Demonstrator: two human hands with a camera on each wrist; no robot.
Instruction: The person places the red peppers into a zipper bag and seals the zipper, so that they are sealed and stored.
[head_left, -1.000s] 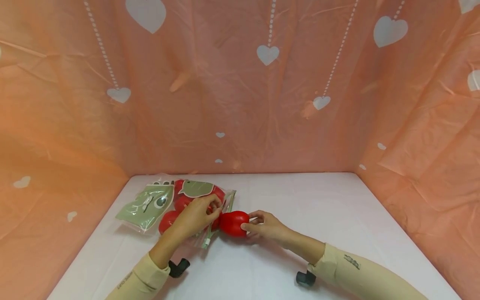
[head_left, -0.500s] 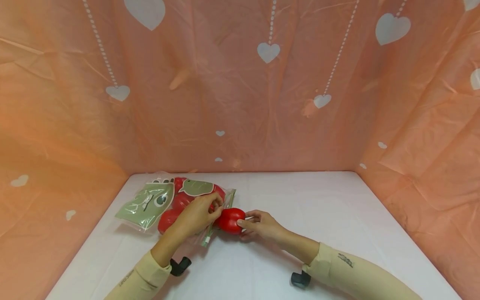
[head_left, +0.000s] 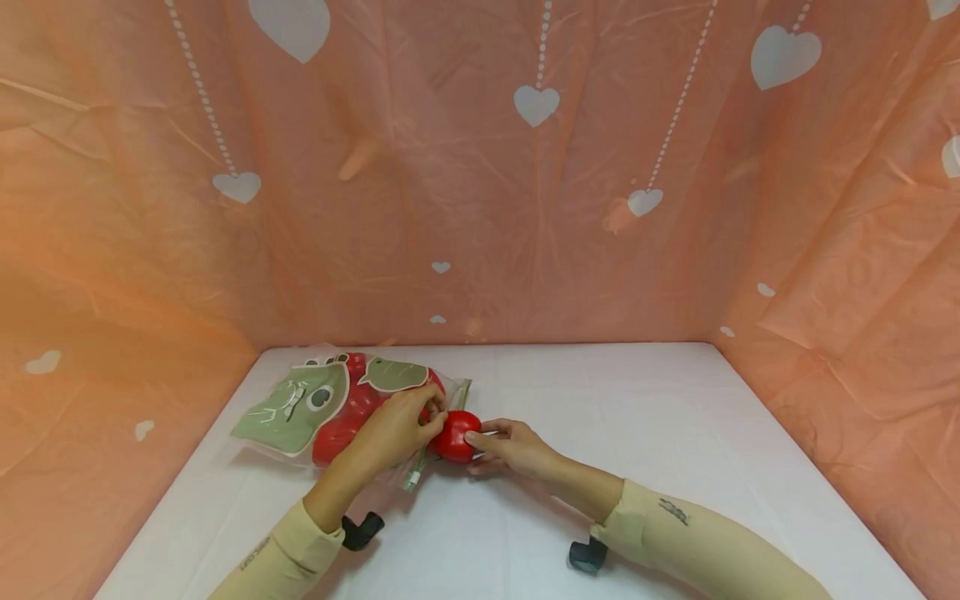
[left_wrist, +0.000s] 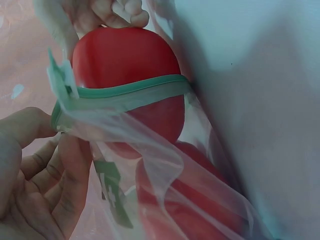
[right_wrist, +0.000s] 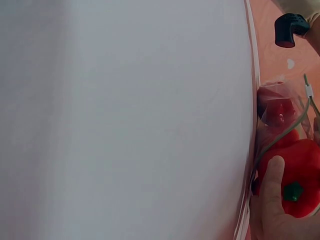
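Note:
A red bell pepper (head_left: 453, 440) is partly inside the mouth of a clear zip bag (head_left: 288, 408) with green cartoon prints. Its green stem (right_wrist: 292, 191) shows in the right wrist view. My right hand (head_left: 519, 448) grips the pepper from the right, thumb on top. With thumb and fingers, my left hand (head_left: 397, 427) pinches the bag's edge by its opening. The green zip strip (left_wrist: 125, 89) crosses over the pepper in the left wrist view. Several more red pieces (left_wrist: 190, 190) lie inside the bag; their kind is partly hidden by the plastic.
The bag lies at the left of a white-covered table (head_left: 615, 408). Orange cloth with white hearts (head_left: 480, 208) hangs behind and on both sides. Black devices (head_left: 587, 554) sit under both wrists.
My right hand has moved left, pushing the pepper further into the bag's mouth. The red pieces inside shifted slightly left. My left hand has stayed nearly in place.

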